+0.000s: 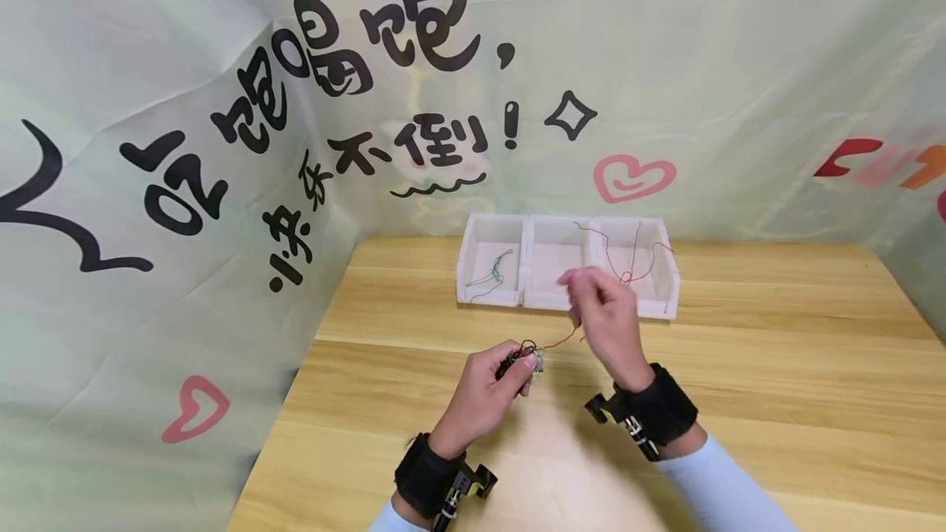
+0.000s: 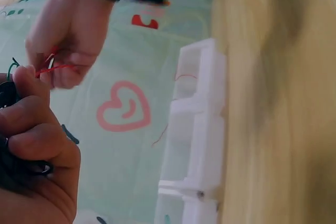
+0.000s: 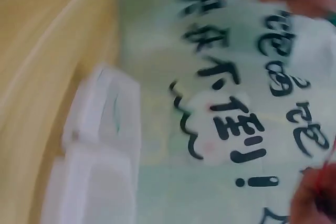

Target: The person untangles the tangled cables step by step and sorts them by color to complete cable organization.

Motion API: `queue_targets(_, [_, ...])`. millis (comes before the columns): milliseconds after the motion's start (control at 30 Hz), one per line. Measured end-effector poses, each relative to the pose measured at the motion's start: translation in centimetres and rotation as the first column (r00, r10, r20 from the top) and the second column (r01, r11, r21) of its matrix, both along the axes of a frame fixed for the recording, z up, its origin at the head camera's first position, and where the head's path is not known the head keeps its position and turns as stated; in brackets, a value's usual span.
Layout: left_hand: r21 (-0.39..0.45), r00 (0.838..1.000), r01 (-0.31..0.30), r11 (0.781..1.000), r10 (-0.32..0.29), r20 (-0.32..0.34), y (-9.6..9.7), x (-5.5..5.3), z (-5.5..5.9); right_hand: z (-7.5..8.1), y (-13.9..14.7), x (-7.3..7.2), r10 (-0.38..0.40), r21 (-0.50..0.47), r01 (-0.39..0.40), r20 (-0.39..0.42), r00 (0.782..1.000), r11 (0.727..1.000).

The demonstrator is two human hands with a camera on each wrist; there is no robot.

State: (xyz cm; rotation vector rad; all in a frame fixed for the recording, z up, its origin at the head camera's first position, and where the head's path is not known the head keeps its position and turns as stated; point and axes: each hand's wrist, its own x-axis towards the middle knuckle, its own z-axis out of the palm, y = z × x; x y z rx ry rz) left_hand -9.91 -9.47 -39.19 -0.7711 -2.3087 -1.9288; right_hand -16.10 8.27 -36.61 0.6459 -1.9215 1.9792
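Observation:
In the head view, my left hand (image 1: 488, 384) grips a small tangled bundle of wires (image 1: 510, 364), mostly black with some green, with its thumb pressed on top. A thin red wire (image 1: 559, 341) runs taut from the bundle up to my right hand (image 1: 606, 323). That hand pinches the wire's far end with curled fingers, above the front of the white bins (image 1: 525, 269). The left wrist view shows the red wire (image 2: 55, 68) between both hands. Blurred in the right wrist view, only parts of the hands show at the right edge.
Green wires (image 1: 497, 271) lie in the left bin compartment. Loose red wires (image 1: 626, 276) sit in the right one, some ends poking over the divider and rim. The bins stand at the back of the wooden table (image 1: 776, 368), against a printed cloth wall (image 1: 739, 105).

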Motion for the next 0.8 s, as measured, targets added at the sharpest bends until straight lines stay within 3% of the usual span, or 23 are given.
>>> queue_targets(67, [0.002, 1.0, -0.027, 1.0, 0.027, -0.01, -0.2, -0.2, 0.2, 0.2, -0.2, 1.0, 0.068, 0.252, -0.043, -0.088, 0.994, 0.967])
queue_targets(133, [0.007, 0.998, -0.058, 0.998, 0.058, -0.021, -0.4, -0.4, 0.4, 0.3, -0.2, 1.8, 0.19, 0.412, -0.138, -0.089, 0.978, 0.901])
queue_targets(233, [0.008, 0.996, -0.085, 0.996, 0.085, -0.025, -0.7, -0.6, 0.5, 0.4, 0.1, 2.5, 0.303, 0.513, -0.247, -0.027, 0.953, 0.822])
queue_targets(300, [0.018, 0.996, -0.088, 0.996, 0.088, -0.014, -0.8, -0.6, 0.4, 0.3, 0.3, 2.6, 0.332, 0.531, -0.288, 0.013, 0.943, 0.797])
queue_targets(400, [0.03, 0.997, -0.078, 0.997, 0.078, 0.005, -1.0, -0.5, 0.4, 0.2, 0.8, 2.6, 0.308, 0.526, -0.264, 0.004, 0.952, 0.809])
queue_targets(533, [0.052, 0.996, -0.083, 0.995, 0.082, 0.022, -1.1, -0.4, 0.2, -0.5, 1.7, 2.2, 0.212, 0.462, -0.173, -0.033, 0.977, 0.87])
queue_targets(667, [0.089, 0.99, -0.139, 0.986, 0.135, 0.051, -1.3, -0.3, -0.3, -1.9, 4.2, 0.5, 0.018, 0.21, -0.02, 0.007, 1.0, 0.977])
queue_targets(733, [0.102, 0.986, -0.157, 0.982, 0.15, 0.073, -1.5, -0.3, -0.8, -2.5, 5.8, -0.6, -0.069, 0.049, 0.066, 0.054, 0.996, 0.997])
queue_targets(800, [0.099, 0.985, -0.158, 0.982, 0.151, 0.081, -1.6, -0.3, -1.4, -2.9, 7.2, -1.6, -0.146, -0.038, 0.151, 0.11, 0.983, 0.988])
